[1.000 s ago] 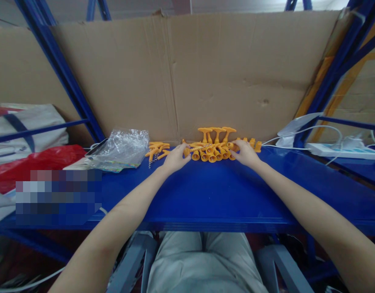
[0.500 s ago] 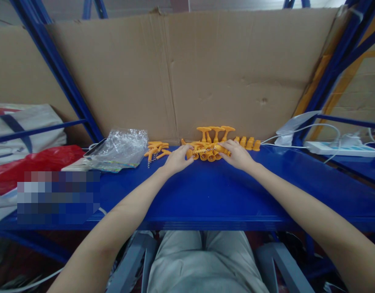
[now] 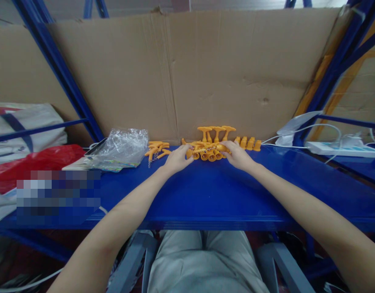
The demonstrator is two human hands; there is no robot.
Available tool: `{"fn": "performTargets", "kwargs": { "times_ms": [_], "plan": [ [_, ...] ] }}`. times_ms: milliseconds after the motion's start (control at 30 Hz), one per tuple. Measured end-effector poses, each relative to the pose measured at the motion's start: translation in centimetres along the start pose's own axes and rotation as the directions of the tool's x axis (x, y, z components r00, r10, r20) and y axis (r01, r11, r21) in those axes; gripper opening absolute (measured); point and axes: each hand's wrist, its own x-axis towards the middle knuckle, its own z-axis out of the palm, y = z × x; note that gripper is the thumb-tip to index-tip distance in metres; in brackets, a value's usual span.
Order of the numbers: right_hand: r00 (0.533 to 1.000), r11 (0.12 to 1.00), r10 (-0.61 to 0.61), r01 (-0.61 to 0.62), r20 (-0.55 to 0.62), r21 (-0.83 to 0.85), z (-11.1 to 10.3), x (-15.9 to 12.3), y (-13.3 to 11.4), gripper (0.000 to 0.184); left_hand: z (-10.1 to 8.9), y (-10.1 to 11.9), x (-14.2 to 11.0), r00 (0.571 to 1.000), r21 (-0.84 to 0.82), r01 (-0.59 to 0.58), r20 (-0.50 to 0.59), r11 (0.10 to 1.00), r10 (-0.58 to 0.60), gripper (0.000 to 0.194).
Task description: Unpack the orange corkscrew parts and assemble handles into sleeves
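Note:
A pile of orange plastic corkscrew parts (image 3: 210, 154) lies between my hands on the blue shelf. Bell-shaped open ends face me along its front, and metal spirals show on top. My left hand (image 3: 178, 158) curls its fingers against the left end of the pile. From the other side, my right hand (image 3: 236, 154) has thumb and fingers around orange parts at the right end; its fingers hide part of them. Behind the pile stand several upright T-handled corkscrews (image 3: 217, 132). Left of my left hand lie loose T-handles with spirals (image 3: 158, 149).
Short orange pieces (image 3: 251, 143) stand in a row at the right, before a white power strip (image 3: 343, 149) and cables. Clear plastic bags (image 3: 120, 150) and a red bag (image 3: 49, 160) lie leftward. A cardboard wall (image 3: 230, 69) backs the blue shelf (image 3: 211, 199).
My right hand has moved left along the pile, uncovering the row of short pieces, and the pile's right end is drawn in. My left hand stays almost in place at the left end.

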Motion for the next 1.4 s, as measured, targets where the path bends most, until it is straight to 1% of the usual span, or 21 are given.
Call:
{"fn": "performTargets", "kwargs": {
  "times_ms": [100, 233, 333, 400, 567, 700, 867, 1000, 1067, 1167, 1267, 1400],
  "plan": [
    [0.999, 0.999, -0.033, 0.033, 0.006, 0.012, -0.2, 0.0, -0.6, 0.035, -0.1, 0.3, -0.1, 1.000, 0.016, -0.003, -0.006, 1.000, 0.003, 0.031],
    [0.995, 0.993, -0.098, 0.098, -0.007, 0.062, -0.3, 0.0, -1.7, 0.039, -0.3, 1.4, -0.2, 1.000, 0.066, 0.014, -0.015, 0.998, -0.013, 0.028],
    [0.993, 0.988, -0.115, 0.115, -0.001, 0.102, -0.2, 0.1, -2.4, 0.042, -0.5, 2.2, -0.3, 0.999, 0.097, 0.045, -0.018, 0.994, -0.044, 0.026],
    [0.992, 0.986, -0.123, 0.120, 0.014, 0.111, -0.2, 0.2, -2.7, 0.043, -0.6, 2.5, -0.3, 0.999, 0.099, 0.046, -0.021, 0.994, -0.044, 0.025],
    [0.993, 0.992, -0.107, 0.102, 0.054, 0.079, -0.3, 0.2, -3.0, 0.043, -0.3, 2.1, -0.3, 0.999, 0.034, 0.010, -0.048, 0.999, -0.008, 0.022],
    [0.994, 0.995, -0.087, 0.083, 0.073, 0.050, -0.4, -0.1, -2.9, 0.044, 0.1, 1.8, -0.3, 0.999, -0.037, 0.004, -0.041, 0.999, -0.006, 0.020],
    [0.994, 0.994, -0.087, 0.082, 0.073, 0.074, -0.2, -0.2, -2.8, 0.041, 0.0, 2.2, -0.3, 0.998, -0.080, 0.041, -0.033, 0.996, -0.044, 0.020],
    [0.992, 0.990, -0.106, 0.098, 0.070, 0.101, 0.0, 0.0, -2.9, 0.039, -0.1, 2.7, -0.3, 0.997, -0.102, 0.075, 0.025, 0.992, -0.072, 0.021],
    [0.991, 0.991, -0.096, 0.088, 0.090, 0.097, 0.0, 0.0, -2.9, 0.040, 0.0, 2.8, -0.4, 0.997, -0.093, 0.066, 0.040, 0.994, -0.062, 0.021],
    [0.989, 0.994, -0.084, 0.074, 0.118, 0.084, -0.1, -0.1, -3.1, 0.040, 0.1, 2.6, -0.4, 1.000, -0.062, 0.013, 0.007, 0.998, -0.013, 0.020],
    [0.990, 0.995, -0.081, 0.074, 0.116, 0.070, -0.2, -0.1, -3.4, 0.042, 0.0, 2.4, -0.6, 0.999, -0.021, -0.035, -0.024, 0.999, 0.035, 0.020],
    [0.990, 0.999, -0.031, 0.032, 0.137, -0.007, -0.3, -0.2, -4.0, 0.044, -0.3, 2.5, -0.8, 0.998, 0.024, -0.053, -0.033, 0.998, 0.054, 0.020]
  ]
}}
